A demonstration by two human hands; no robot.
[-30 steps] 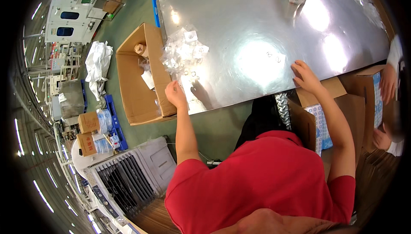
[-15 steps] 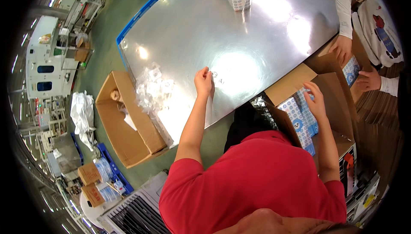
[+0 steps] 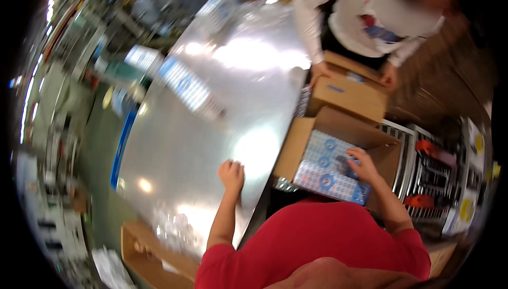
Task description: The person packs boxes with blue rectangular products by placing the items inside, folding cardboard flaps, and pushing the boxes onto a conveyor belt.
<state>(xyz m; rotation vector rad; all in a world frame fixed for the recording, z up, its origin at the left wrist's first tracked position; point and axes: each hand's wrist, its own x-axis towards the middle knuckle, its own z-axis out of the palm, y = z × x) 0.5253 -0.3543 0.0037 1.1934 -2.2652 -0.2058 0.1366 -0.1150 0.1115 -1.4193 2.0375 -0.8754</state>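
Observation:
My left hand (image 3: 232, 175) is closed, its fingers curled together just above the shiny metal table (image 3: 185, 146). Whatever it may hold is hidden. To the right of the table stands an open cardboard carton (image 3: 384, 149) with patterned blue-and-white boxes (image 3: 325, 157) packed inside. Over the right part of these boxes is my right hand (image 3: 363, 164), with bent fingers somewhat apart and nothing visibly gripped. A dark gap shows between the boxes beside its fingertips.
Across from me, a person in a white top has both hands on a brown carton (image 3: 349, 96). More patterned boxes (image 3: 188, 85) stand on the table. Clear plastic pieces (image 3: 174, 228) lie by its near-left corner, beside an open carton (image 3: 132, 246). Metal rollers (image 3: 407, 157) run at right.
The view has swung to the right and is blurred. My left hand stays curled over the table; my right hand stays over the boxes. The other person's carton now shows its flaps folded over.

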